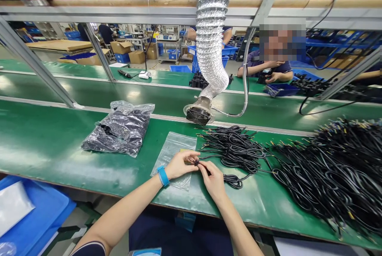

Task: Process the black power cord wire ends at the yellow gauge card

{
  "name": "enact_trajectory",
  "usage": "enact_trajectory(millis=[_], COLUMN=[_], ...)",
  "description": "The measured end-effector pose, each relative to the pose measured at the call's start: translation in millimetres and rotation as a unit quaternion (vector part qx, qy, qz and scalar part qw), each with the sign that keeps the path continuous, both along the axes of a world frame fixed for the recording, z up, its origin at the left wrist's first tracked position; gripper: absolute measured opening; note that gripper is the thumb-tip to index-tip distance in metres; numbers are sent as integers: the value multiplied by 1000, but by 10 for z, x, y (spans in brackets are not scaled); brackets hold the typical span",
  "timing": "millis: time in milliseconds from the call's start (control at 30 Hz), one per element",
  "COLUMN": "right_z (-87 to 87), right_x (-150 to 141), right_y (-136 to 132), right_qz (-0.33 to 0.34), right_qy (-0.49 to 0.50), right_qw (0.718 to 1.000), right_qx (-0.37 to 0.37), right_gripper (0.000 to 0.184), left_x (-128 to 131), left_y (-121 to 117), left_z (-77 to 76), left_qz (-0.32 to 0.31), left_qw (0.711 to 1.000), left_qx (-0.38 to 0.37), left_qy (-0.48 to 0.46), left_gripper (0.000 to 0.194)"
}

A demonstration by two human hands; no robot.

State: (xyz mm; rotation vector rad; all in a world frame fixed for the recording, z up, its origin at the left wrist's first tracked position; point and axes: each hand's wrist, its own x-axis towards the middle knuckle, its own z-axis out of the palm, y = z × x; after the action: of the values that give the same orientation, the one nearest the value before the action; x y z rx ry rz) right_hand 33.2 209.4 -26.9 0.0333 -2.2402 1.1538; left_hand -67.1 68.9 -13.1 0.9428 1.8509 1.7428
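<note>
Just over the front of the bench, my left hand (180, 164), with a blue band at the wrist, pinches a small black part (196, 163) between thumb and fingers. My right hand (214, 180) meets it from the other side, its fingers closed on a black cable at that same part. The cable's coiled length (234, 181) lies on the green bench beside my right hand. Most of the held end is hidden by my fingers, so its exact shape cannot be made out. Beneath my left hand lies a clear zip bag (170, 148).
Bundled black cables (235, 144) lie right of my hands, with a large heap (331, 176) further right. A plastic bag of black parts (121, 128) rests at left. A silver duct with a fan (198, 115) hangs ahead. Across the bench sits a co-worker (268, 69).
</note>
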Motion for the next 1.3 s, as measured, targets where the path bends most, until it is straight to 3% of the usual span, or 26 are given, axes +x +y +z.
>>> enact_trajectory(millis=[100, 267, 600, 700, 833, 933, 1000, 1067, 1167, 1233, 1300], right_z=[7, 7, 25, 71, 61, 0, 5, 111, 513, 891, 1250], right_x=[17, 21, 30, 107, 301, 452, 545, 657, 903, 1098, 1258], right_y=[-9, -17, -7, 41, 157, 244, 323, 457, 835, 1219, 1673], right_qz=[-6, -19, -20, -57, -137, -160, -177, -210, -298, -404, -518], right_qy=[11, 18, -4, -8, -40, -73, -78, -62, -16, -18, -67], right_qw=[1000, 998, 995, 984, 956, 936, 924, 914, 888, 844, 780], right_qx=[12, 53, 95, 167, 258, 303, 331, 342, 350, 353, 344], right_gripper=[21, 24, 31, 16, 36, 12, 6, 14, 24, 26, 28], left_x=[-4, 20, 97, 104, 114, 124, 124, 114, 89, 78, 73], left_y=[-12, 5, -44, -57, -67, -87, -106, -124, -135, -129, -115], left_z=[-27, -10, 94, 93, 91, 82, 70, 56, 49, 53, 54], left_qz=[-42, -12, 17, 40, 69, 79, 80, 91, 127, 146, 150], left_qw=[997, 997, 997, 993, 991, 990, 990, 988, 979, 971, 965], left_qx=[12, 3, -33, -40, -34, -31, -29, -26, -40, -52, -58], left_qy=[-66, -73, 74, 101, 112, 110, 112, 122, 154, 182, 207], left_gripper=[82, 51, 51, 51, 48, 48, 51, 51, 48, 45, 42])
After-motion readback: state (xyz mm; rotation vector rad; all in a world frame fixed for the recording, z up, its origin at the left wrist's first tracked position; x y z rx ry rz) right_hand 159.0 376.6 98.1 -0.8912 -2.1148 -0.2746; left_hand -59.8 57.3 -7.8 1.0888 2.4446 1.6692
